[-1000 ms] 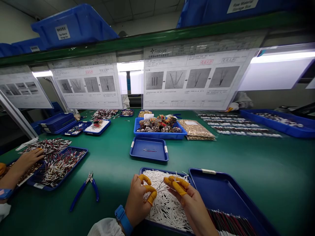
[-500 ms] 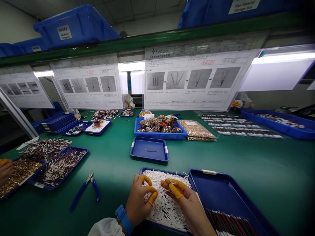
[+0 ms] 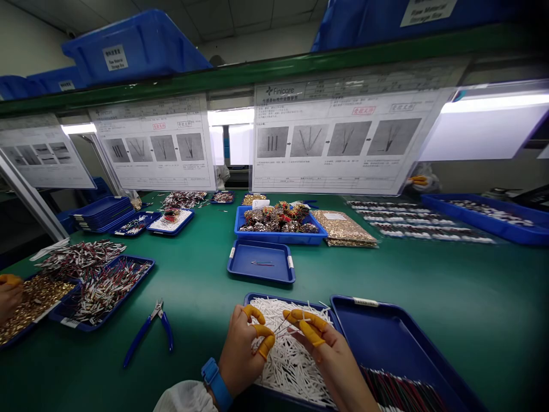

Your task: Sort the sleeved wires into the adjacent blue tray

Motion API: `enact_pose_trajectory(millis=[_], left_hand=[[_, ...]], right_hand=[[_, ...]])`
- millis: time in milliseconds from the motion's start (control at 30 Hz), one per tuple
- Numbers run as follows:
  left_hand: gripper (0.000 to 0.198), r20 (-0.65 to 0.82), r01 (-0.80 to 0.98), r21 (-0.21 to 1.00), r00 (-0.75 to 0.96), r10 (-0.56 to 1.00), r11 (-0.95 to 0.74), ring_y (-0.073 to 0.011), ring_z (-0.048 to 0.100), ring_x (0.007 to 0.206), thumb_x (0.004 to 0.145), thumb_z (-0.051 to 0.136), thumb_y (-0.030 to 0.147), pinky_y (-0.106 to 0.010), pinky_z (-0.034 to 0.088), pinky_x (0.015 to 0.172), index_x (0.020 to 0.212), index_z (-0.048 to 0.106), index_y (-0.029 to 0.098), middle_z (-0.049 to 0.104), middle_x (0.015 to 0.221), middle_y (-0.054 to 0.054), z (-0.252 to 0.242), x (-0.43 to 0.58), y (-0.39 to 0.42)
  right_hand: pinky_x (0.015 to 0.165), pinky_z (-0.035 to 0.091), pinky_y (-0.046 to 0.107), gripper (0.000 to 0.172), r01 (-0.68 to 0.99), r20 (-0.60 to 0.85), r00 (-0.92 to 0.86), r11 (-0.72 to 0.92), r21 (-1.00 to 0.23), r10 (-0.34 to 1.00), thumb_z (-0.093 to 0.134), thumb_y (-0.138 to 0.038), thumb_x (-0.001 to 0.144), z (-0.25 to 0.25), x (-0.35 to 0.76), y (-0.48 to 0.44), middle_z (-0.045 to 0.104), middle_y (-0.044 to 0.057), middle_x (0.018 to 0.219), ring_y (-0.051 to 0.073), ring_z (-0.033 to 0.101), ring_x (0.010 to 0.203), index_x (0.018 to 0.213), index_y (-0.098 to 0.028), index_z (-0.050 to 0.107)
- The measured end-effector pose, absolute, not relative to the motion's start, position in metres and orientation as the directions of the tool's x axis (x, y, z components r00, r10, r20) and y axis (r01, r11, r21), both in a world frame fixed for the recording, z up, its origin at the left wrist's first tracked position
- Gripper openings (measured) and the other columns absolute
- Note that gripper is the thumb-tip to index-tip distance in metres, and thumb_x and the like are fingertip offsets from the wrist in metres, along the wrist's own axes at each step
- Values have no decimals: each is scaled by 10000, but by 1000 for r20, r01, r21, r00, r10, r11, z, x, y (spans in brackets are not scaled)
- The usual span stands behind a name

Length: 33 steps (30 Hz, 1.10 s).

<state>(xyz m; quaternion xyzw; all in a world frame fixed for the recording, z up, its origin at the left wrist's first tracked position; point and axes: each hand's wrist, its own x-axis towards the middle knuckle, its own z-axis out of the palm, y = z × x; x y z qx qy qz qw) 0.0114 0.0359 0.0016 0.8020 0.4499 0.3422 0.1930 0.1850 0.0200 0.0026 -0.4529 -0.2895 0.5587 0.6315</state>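
Over a blue tray [image 3: 251,298] heaped with short white tubes [image 3: 291,357], my two hands face each other, with yellow finger cots on several fingers. My left hand [image 3: 246,349] is closed in a pinch on thin dark wires [image 3: 281,326], which run across toward the right fingers. A small white tube [image 3: 306,320] pokes out between the pinched fingertips of my right hand [image 3: 326,343]. Whether the wire ends are inside that tube is too small to tell. Beside the right wrist, a larger blue tray [image 3: 386,326] holds red and black wires [image 3: 403,392] with white ends.
Blue-handled cutters [image 3: 150,332] lie spread at left. A small tray [image 3: 244,269] ahead bears a few wires. Behind it stands a blue bin [image 3: 281,236] of wire bundles beside a bag [image 3: 343,229] of metallic pieces. Far left, a co-worker's hand [image 3: 8,297] is over gold-coloured parts.
My right hand has shifted slightly right, so the gap between the two hands' fingertips is a little wider. My left hand has barely moved.
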Motion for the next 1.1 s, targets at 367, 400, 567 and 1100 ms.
enact_pose_trajectory(millis=[367,400,567,1100], left_hand=[[108,380,589,620,353,855,-519,-256,522,902,830,605,156,-431,467,783,785,697,192,590,916,-85,3,12,35],[109,381,587,620,355,854,-520,-255,522,899,830,606,155,-428,467,780,786,698,192,588,911,-84,3,11,35],[105,385,580,621,360,850,-527,-251,525,904,817,621,136,-422,468,785,799,704,199,586,914,-81,3,11,35],[171,468,566,631,268,842,-530,-277,552,917,814,562,150,-473,503,812,845,721,204,608,924,-102,-11,4,45]], right_hand=[[923,477,482,292,-446,-115,213,-8,-895,970,819,-331,549,-7,186,22,776,95,938,310,680,948,816,-219,782],[922,479,484,290,-440,-115,207,-12,-898,971,818,-327,550,-6,186,21,776,96,937,311,683,942,816,-218,782],[923,479,482,289,-386,-109,173,-35,-922,979,819,-334,553,1,184,19,781,98,919,314,686,953,814,-216,780],[1007,315,521,278,466,229,248,92,-880,941,697,-125,583,-4,184,10,698,119,941,375,521,1079,829,-236,762]])
